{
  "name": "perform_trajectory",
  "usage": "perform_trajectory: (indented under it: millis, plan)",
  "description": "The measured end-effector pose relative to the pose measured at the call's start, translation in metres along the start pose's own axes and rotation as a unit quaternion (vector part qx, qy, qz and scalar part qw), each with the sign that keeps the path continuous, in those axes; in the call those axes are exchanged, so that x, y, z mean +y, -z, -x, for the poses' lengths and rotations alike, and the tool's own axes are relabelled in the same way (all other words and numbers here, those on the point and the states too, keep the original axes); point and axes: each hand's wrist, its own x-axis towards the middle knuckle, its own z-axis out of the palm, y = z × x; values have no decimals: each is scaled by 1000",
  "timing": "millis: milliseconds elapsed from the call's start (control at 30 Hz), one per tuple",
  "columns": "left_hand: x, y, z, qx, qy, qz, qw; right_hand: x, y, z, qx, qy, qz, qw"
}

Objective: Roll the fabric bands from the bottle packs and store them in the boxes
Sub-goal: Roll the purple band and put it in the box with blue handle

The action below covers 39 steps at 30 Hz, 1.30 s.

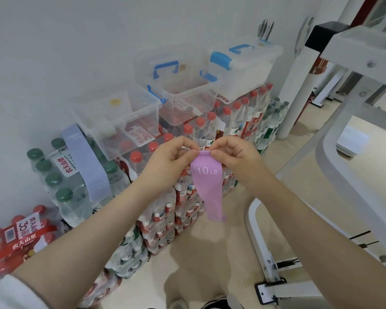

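A pink fabric band (pixel 207 186) marked "10 LB" hangs down in front of me. My left hand (pixel 172 159) and my right hand (pixel 234 155) pinch its top edge between thumbs and fingers, where a small fold is curled. A pale blue band (pixel 85 163) is wrapped around a green-capped bottle pack (pixel 60 181) at the left. Three clear plastic boxes rest on the stacked packs: an open one (pixel 118 117) at the left, an open one with blue handle (pixel 176 85) in the middle, and a lidded one (pixel 245 68) at the right.
Red-capped bottle packs (pixel 232 117) are stacked against the white wall, with another red pack (pixel 16 239) low at the left. A white metal frame (pixel 354 108) stands at the right. My shoes (pixel 212 303) show on the pale floor below.
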Motion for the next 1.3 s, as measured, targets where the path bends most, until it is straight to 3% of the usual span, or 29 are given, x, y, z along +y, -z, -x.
perform_trajectory:
  millis: [100, 400, 800, 1100, 1200, 1300]
  plan:
    - [0, 1, 3, -11, 24, 53, 998, 1, 1, 2, -1, -7, -37, 999]
    - [4, -3, 2, -1, 118, 163, 980, 0, -5, 1, 29, 10, 5, 1000]
    - [4, -2, -1, 63, 90, 114, 987, 6, -6, -3, 35, -20, -3, 999]
    - [6, -10, 0, 92, 67, 88, 990, 9, -26, 1, 157, 26, 0, 987]
    - [6, -14, -2, 102, 84, 93, 987, 12, -34, 0, 209, 41, 53, 976]
    - [2, -16, -5, 110, 96, 84, 986, 14, -44, -1, 211, 60, 103, 970]
